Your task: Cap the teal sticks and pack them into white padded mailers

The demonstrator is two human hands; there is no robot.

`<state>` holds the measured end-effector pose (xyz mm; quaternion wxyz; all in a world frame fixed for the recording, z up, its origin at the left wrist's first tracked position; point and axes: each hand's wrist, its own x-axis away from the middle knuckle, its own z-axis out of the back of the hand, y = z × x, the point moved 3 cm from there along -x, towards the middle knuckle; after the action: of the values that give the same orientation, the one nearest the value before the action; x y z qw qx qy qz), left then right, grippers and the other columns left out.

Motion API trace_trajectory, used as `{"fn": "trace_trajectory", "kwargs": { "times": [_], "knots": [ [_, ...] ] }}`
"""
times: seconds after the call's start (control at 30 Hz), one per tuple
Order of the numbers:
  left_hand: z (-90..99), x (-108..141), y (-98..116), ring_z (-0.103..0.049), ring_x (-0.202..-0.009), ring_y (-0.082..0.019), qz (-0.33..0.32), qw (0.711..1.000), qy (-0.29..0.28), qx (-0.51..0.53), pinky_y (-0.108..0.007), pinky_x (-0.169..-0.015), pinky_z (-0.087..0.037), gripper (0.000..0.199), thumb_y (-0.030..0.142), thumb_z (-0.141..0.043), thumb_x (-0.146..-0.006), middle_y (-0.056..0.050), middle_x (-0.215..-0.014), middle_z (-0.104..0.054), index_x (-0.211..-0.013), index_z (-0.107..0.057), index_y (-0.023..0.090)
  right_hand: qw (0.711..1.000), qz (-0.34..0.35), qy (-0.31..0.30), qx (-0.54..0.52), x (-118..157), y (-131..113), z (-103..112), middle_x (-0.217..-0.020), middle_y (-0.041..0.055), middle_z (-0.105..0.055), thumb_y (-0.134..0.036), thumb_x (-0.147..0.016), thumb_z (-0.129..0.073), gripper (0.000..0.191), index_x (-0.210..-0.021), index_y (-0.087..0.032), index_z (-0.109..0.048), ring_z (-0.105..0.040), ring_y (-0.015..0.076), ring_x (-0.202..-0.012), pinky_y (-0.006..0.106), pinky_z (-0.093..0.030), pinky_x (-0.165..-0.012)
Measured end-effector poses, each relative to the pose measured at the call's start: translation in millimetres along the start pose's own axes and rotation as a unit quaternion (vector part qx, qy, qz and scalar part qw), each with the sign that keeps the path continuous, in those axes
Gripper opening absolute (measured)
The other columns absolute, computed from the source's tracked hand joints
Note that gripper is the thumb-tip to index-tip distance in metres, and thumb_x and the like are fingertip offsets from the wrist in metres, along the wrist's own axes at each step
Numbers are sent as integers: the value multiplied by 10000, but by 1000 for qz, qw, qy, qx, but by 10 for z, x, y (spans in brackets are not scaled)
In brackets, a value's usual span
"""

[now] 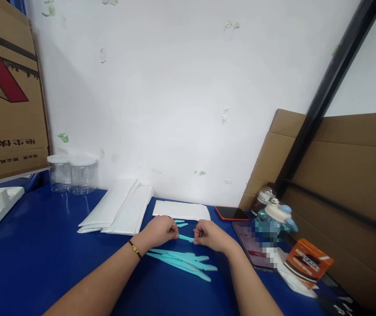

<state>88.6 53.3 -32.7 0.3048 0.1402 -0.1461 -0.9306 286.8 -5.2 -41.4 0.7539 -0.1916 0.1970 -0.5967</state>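
My left hand [161, 231] and my right hand [211, 235] are both closed, pinching opposite ends of one slim turquoise eyebrow razor [186, 238]. It is held level, just above the blue table. Nearer to me, several more turquoise eyebrow razors [184, 262] lie in a loose fan, their wider ends to the right. Beyond my hands a couple of others [182, 225] lie partly hidden by my left fingers. Behind those is a flat white packet [181, 210].
White padded envelopes [118, 210] are stacked at left, near two clear jars [83, 176]. A phone [232, 213], a tablet [253, 245], a teal bottle [273, 219] and an orange box [308, 263] stand or lie at right. A white wall closes off the back.
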Motion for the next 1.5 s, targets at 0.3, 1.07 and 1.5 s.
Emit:
{"fn": "trace_trajectory", "kwargs": {
  "times": [0.3,1.07,1.5],
  "knots": [
    [135,41,-229,-567,-862,-194,84,991,86,-59,-259,-713,-382,194,279,-583,-689,-19,-873,-662,-855,-679,251,999,-21,46,-17,62,-3,160,-803,23,-610,-228,-656,-676,104,-741,-170,-664,-540,123,-673,199,-398,-576],
    [138,75,-199,-591,-676,-158,76,996,22,-29,-233,-580,-365,133,343,-619,-672,1,-737,-678,-710,-681,232,997,-58,35,22,19,162,95,-708,13,-609,-107,-644,-598,74,-679,-159,-636,-538,121,-634,194,-373,-545],
    [44,95,9,-585,-709,-146,3,997,4,71,-212,-575,-365,262,444,-600,-697,-7,-814,-678,-827,-700,239,991,-23,-135,-11,111,-71,-19,-548,-38,-525,-262,-560,-732,152,-666,-166,-680,-436,83,-494,186,-295,-438]
  ]
}}
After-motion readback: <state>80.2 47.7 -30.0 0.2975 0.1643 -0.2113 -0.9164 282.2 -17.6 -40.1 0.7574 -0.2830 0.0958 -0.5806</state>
